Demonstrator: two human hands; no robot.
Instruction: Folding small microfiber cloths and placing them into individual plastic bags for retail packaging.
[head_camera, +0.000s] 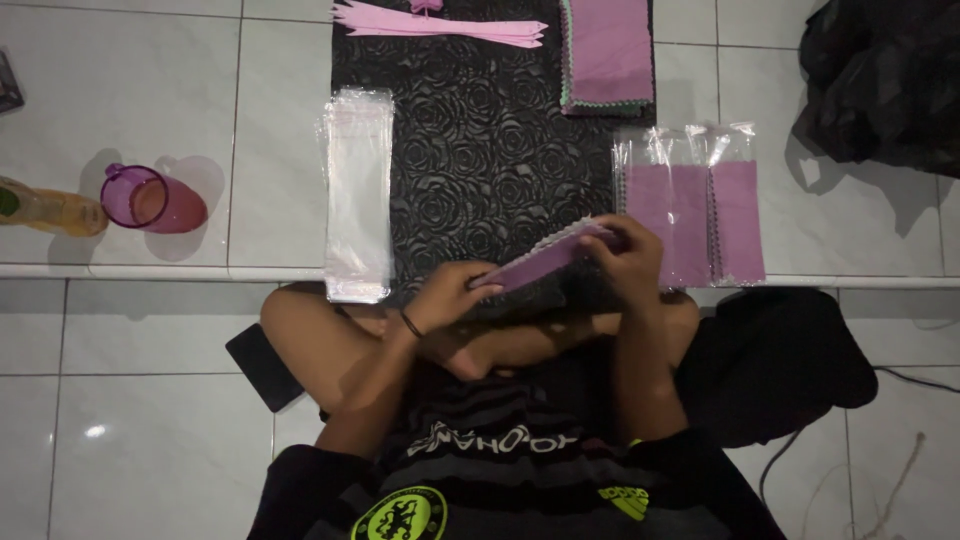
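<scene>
Head view: at frame centre both hands hold a stack of pink cloths (545, 262). The left hand (450, 295) pinches its lower-left end, and the right hand (625, 258) curls over its upper-right end, fingers closed on it. The stack's long axis runs from lower left up to upper right, with its pale edges facing up. The right hand hides the far end, and the dim light blurs the separate layers.

Below the hands, the legs and dark shirt cover the floor. A black mat (480, 150) lies on white tile (120, 90). Left of it is a pile of clear sleeves (358, 190), and bagged cloths (690, 215) lie to its right. More pink cloths (608, 50) and pink strips (440, 25) are cut off at the top. A purple cup (150, 200) stands at far left.
</scene>
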